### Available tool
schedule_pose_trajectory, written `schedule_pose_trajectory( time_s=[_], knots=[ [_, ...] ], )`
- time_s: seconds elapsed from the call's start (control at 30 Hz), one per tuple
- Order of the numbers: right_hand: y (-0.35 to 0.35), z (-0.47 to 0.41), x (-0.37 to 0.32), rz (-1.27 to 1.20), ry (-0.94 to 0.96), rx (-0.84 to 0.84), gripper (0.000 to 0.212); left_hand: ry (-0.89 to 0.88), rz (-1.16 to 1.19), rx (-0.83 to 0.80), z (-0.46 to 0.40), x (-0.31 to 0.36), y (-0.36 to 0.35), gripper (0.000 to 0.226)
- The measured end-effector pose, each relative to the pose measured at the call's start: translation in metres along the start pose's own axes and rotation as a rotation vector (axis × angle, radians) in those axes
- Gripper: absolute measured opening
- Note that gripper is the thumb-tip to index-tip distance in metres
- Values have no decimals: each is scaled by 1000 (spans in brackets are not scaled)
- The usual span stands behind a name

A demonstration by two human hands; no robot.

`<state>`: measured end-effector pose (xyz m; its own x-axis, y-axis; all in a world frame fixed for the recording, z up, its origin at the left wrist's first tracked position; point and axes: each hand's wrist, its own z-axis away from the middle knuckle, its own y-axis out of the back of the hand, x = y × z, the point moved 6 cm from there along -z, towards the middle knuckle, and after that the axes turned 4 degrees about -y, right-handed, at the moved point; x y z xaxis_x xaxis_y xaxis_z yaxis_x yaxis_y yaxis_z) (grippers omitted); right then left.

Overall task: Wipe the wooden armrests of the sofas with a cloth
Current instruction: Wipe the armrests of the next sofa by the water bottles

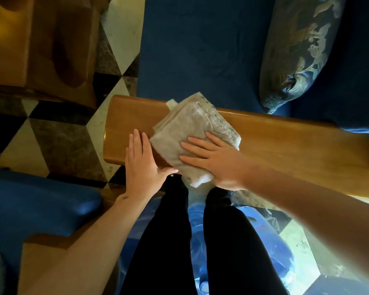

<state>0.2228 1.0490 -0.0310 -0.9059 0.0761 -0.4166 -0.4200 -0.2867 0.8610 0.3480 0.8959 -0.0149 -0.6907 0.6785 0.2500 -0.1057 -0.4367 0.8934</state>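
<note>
A wide wooden armrest (285, 143) of a blue sofa runs across the middle of the head view. A folded grey-beige cloth (192, 126) lies on it near its left end, its near corner hanging over the front edge. My right hand (215, 160) presses flat on the cloth, fingers spread and pointing left. Just left of the cloth, my left hand (141, 165) rests flat on the bare wood, fingers apart, thumb touching the cloth's edge.
The blue sofa seat (200, 50) lies beyond the armrest with a patterned cushion (296, 56) at the right. A wooden table (30, 45) stands at the far left on the checkered tile floor (58, 137). Another blue seat with a wooden armrest (38, 250) is near left. My dark-trousered legs are below.
</note>
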Motion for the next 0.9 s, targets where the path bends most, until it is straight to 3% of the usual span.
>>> schedule_pose_trajectory(
  time_s=[0.1,0.17,0.23,0.33,0.4,0.47,0.63,0.77,0.9],
  knots=[
    [-1,35,30,79,28,-28,84,5,-29,-10,-1,2,0,133],
    [0,62,46,77,-74,29,81,-3,-43,-16,-2,3,-2,130],
    [-2,97,60,34,-285,136,87,-2,-52,-22,0,7,-6,129],
    [-15,163,79,-102,-761,266,108,32,-33,-22,1,14,-11,129],
    [-22,200,86,-197,-1062,362,100,39,-13,-20,1,13,-13,129],
    [-25,222,88,-249,-1225,452,90,30,-9,-15,2,11,-13,129],
    [-28,237,92,-206,-1254,519,83,26,-18,-25,1,14,-10,131],
    [-30,189,61,-288,-1485,629,84,10,-15,-37,4,16,-5,126],
    [-27,95,6,-350,-1502,675,81,-42,61,-42,-3,-2,14,88]
  ],
)
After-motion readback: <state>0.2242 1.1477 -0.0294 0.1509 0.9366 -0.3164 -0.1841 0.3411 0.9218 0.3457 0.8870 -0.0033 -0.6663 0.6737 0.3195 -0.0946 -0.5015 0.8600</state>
